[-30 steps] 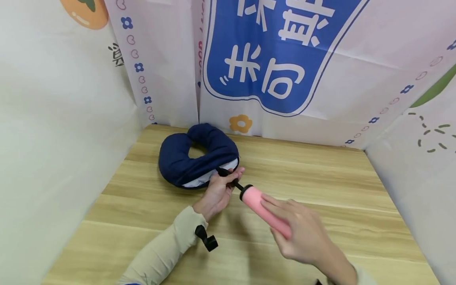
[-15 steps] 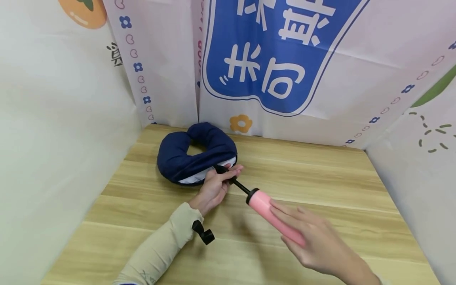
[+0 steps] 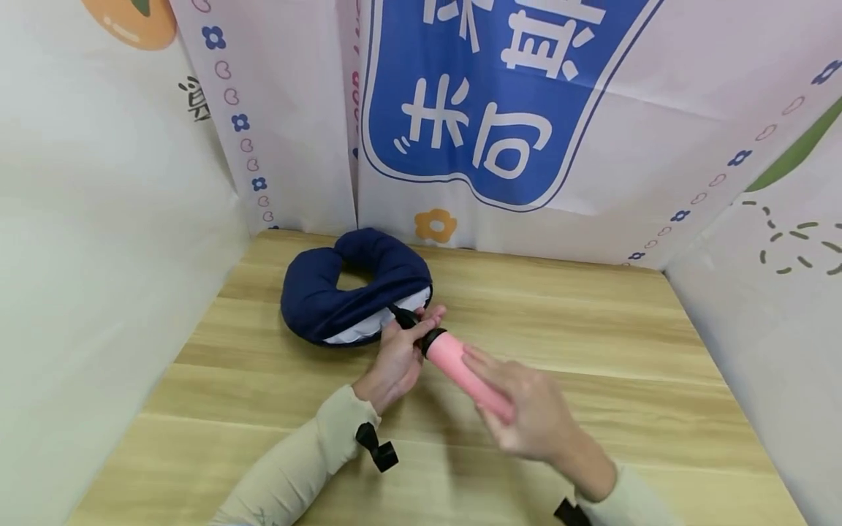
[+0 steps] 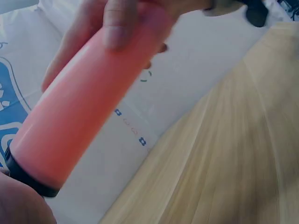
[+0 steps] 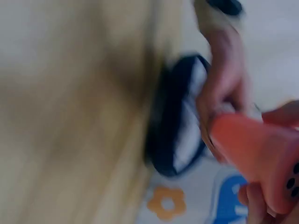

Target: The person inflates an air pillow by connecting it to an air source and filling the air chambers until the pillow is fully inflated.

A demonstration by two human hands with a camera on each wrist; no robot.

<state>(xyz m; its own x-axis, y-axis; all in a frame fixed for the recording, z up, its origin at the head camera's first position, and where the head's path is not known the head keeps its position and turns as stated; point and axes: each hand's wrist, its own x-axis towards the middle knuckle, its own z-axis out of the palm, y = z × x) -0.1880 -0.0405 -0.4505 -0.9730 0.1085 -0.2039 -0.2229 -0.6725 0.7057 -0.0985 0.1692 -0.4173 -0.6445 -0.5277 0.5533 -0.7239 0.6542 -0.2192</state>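
A navy U-shaped neck pillow lies at the back left of the table, its near side gaping to show a white inner part. My left hand grips the black nozzle end of a hand pump right at that opening. The pump's pink barrel slants down toward me, and my right hand is wrapped round it. In the left wrist view the pink barrel fills the left side with fingers round its upper end. Small dark holes show in its end cap in the right wrist view.
The wooden table has white printed sheets on its far and side edges. A blue sign panel is printed on the back sheet. A black wrist mount juts from the left sleeve.
My right hand pulled the pink barrel back, baring the black rod, then pushed it forward until the barrel's collar meets the left hand. The left hand and neck pillow stay nearly in place.
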